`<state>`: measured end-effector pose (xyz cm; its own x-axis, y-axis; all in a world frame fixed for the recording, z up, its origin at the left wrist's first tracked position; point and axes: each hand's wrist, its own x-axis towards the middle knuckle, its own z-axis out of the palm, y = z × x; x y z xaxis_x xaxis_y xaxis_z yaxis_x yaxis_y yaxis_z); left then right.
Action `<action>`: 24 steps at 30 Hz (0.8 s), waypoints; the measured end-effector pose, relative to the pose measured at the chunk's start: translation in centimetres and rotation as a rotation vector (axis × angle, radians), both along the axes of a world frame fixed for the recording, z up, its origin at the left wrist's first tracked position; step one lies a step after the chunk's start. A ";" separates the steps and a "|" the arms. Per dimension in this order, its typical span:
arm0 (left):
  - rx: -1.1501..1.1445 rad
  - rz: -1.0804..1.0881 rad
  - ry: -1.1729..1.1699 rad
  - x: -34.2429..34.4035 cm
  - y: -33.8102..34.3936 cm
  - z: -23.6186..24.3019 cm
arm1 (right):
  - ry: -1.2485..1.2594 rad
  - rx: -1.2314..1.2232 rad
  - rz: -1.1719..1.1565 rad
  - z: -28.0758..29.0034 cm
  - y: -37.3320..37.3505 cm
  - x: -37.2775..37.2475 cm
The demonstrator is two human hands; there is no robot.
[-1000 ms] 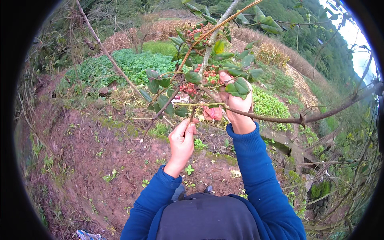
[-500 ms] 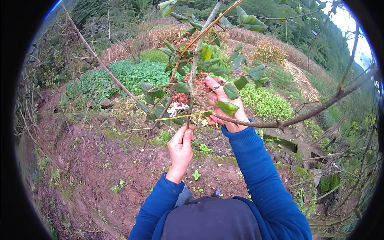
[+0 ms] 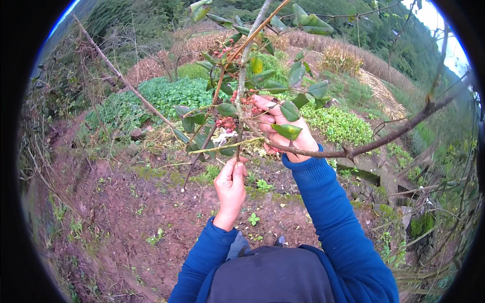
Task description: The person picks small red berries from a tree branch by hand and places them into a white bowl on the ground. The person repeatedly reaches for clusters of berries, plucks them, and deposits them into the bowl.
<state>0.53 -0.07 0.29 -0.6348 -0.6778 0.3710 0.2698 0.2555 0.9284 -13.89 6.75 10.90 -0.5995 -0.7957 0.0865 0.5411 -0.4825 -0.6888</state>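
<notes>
A grey branch (image 3: 242, 70) with green leaves runs down in front of me, carrying clusters of small red berries (image 3: 227, 123). My left hand (image 3: 231, 188) pinches the lower end of this branch between thumb and fingers. Higher up and to the right, my right hand (image 3: 289, 130) has its fingers curled at a berry cluster (image 3: 248, 103) beside the branch, thumb and fingertips on the berries. Some red berries show low in its palm, partly hidden by the fingers and leaves. A yellowish-green leaf (image 3: 288, 132) hangs in front of this hand.
A thick brown branch (image 3: 384, 145) crosses from the right, in front of my right wrist. Another bare branch (image 3: 118, 76) slants down on the left. Reddish soil (image 3: 136, 212) lies below, with green crops (image 3: 166, 93) and dry stalks beyond. A drainage channel (image 3: 364, 174) runs at the right.
The view has shifted slightly. My right hand's fingers have moved a little at the berry cluster, while my left hand keeps its pinch on the branch.
</notes>
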 end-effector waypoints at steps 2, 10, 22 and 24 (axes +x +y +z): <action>0.017 0.001 -0.012 0.1 0.1 0.3 | 0.046 -0.109 0.002 -0.9 0.1 -0.3; 0.032 -0.006 0.013 0.1 0.0 0.1 | 0.090 -0.215 0.015 -1.6 0.3 -0.6; 0.003 0.001 0.011 0.2 0.2 0.3 | -0.218 -0.175 0.418 -0.2 0.5 -1.7; 0.000 -0.001 0.014 0.1 0.2 0.4 | -0.228 -0.107 0.308 -1.1 0.2 -2.2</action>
<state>0.67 0.17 0.69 -0.6300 -0.6772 0.3801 0.2834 0.2552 0.9244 -16.07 6.98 9.77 -0.3479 -0.9349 0.0708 0.8046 -0.3364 -0.4893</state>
